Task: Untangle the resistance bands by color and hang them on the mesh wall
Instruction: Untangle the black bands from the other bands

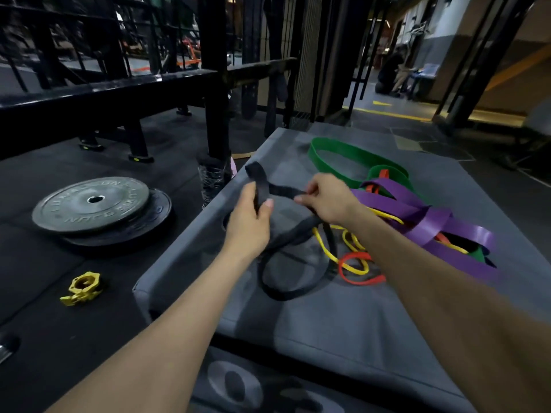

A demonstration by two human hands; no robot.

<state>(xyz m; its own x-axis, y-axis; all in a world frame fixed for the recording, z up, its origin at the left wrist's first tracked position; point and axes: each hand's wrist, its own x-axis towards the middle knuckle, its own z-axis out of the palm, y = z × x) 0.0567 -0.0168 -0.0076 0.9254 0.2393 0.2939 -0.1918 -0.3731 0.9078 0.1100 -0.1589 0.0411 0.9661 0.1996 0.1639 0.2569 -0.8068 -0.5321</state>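
- The person holds a black band [286,234] with both hands above a grey padded box [372,323].
- The left hand [249,219] grips the black band between the thumb and the curled fingers; a short loop of the band stands up above this hand, on the far side.
- The right hand [328,201] pinches the same band a little more to the right, with the fingers curled round it.
- Between the two hands the band runs almost flat, and the rest of it hangs down and lies in a big loop on the near part of the box top.
- To the right of the hands, a purple band [429,225] lies in wide folds on the box, tangled with a yellow band [337,257] and an orange band [357,280].
- A green band [337,153] lies at the far side of the pile, with one long loop spread open on the box.
- The black loop touches the yellow band near the middle of the box.
- On the dark floor at the left lie two stacked weight plates [95,207].
- Nearer, on the same floor, lies a yellow barbell collar [83,289].
- Behind the plates stands a black metal rack [119,84].
- Far at the right, a person [390,73] crouches low by a blue chair.
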